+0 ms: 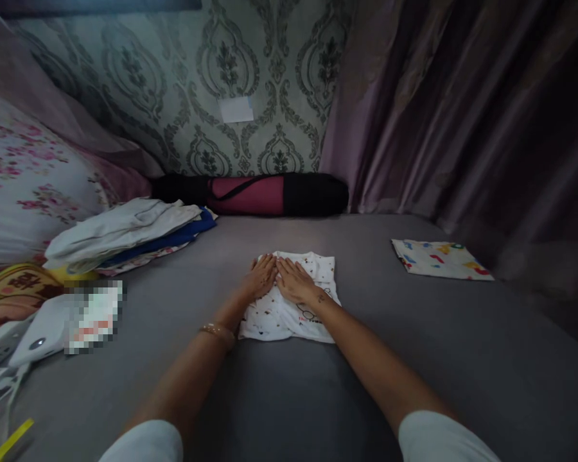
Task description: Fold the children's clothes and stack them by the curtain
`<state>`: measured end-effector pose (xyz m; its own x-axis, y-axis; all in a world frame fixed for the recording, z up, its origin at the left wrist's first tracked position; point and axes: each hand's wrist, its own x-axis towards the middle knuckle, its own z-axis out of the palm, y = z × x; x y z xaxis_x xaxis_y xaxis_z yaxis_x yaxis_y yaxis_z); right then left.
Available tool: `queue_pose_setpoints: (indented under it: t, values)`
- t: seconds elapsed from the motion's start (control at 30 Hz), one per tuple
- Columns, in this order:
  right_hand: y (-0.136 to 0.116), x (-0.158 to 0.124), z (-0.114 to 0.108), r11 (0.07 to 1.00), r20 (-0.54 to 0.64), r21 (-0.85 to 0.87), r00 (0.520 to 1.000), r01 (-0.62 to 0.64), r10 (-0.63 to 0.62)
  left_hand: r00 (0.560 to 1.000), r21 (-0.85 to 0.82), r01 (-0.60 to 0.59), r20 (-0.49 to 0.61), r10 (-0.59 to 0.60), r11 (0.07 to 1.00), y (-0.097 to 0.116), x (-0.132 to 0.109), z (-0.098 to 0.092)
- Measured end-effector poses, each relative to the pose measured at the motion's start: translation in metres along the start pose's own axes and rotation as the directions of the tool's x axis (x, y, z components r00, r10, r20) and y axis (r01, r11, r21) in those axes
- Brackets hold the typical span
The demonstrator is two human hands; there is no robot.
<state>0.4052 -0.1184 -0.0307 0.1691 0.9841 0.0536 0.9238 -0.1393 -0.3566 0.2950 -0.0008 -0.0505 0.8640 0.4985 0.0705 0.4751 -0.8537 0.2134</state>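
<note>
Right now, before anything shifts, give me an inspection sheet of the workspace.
Surface: grey cover, looks mostly smooth.
Job's things: white printed cloth, lying flat on the cover.
Clutter: stack of clothes and white device at picture left; folded patterned cloth at right.
Hands: left hand and right hand side by side, both flat on the white printed cloth.
Cables: white cable near the white device.
Surroundings: black-and-red bag at the back, patterned wall, purple curtain.
</note>
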Motion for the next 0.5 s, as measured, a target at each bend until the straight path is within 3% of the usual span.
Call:
queue_pose_setpoints:
  t: [0.5]
  values:
    - [0.046, -0.034, -0.02, 0.993, -0.008, -0.023, 0.994, -0.113, 0.113, 0.999, -0.06, 0.052, 0.006, -0.051, 0.997, 0.001, -0.003, -0.003]
